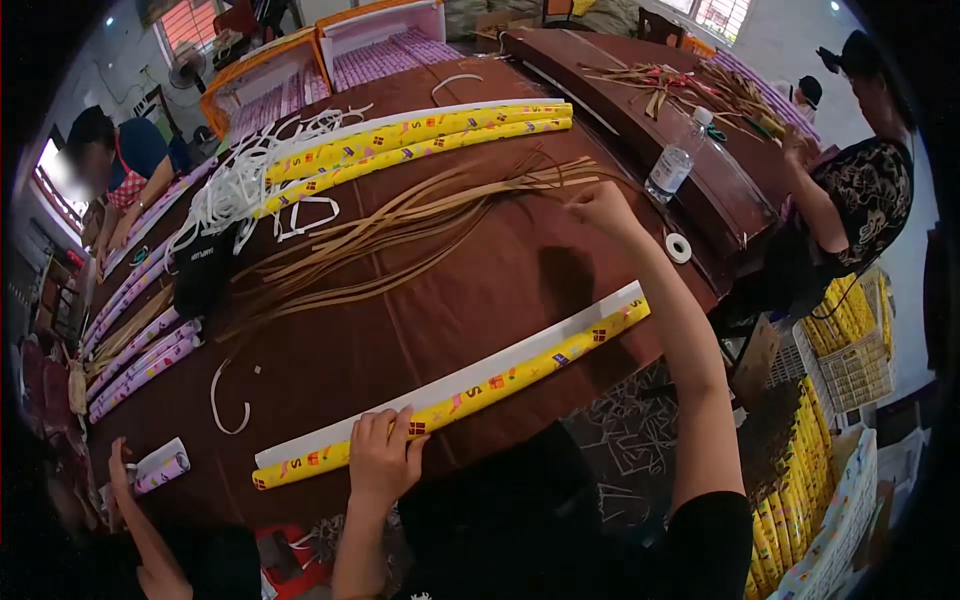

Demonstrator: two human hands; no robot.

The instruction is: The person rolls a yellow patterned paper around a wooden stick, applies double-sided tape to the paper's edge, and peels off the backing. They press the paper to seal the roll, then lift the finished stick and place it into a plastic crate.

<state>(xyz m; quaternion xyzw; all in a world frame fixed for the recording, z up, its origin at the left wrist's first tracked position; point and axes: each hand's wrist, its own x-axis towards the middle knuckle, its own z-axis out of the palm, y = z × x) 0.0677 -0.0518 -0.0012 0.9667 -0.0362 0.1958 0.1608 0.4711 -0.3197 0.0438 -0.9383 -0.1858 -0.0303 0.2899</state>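
Note:
A yellow printed roll of wrapping paper lies slantwise in front of me, its white edge unrolled along the far side. My left hand grips it near its left end, fingers curled over the top. Farther off, my right hand is closed in a pinch at the right ends of a loose bundle of long brown strips. A brown strip seems to run into those fingers, though its tip is hidden. Behind the bundle, more yellow rolls lie beside a tangle of white strips.
A water bottle and a tape roll stand to the right. Purple rolls and a black bag lie left. Co-workers are at the left and right; another person's hand is near a short purple roll.

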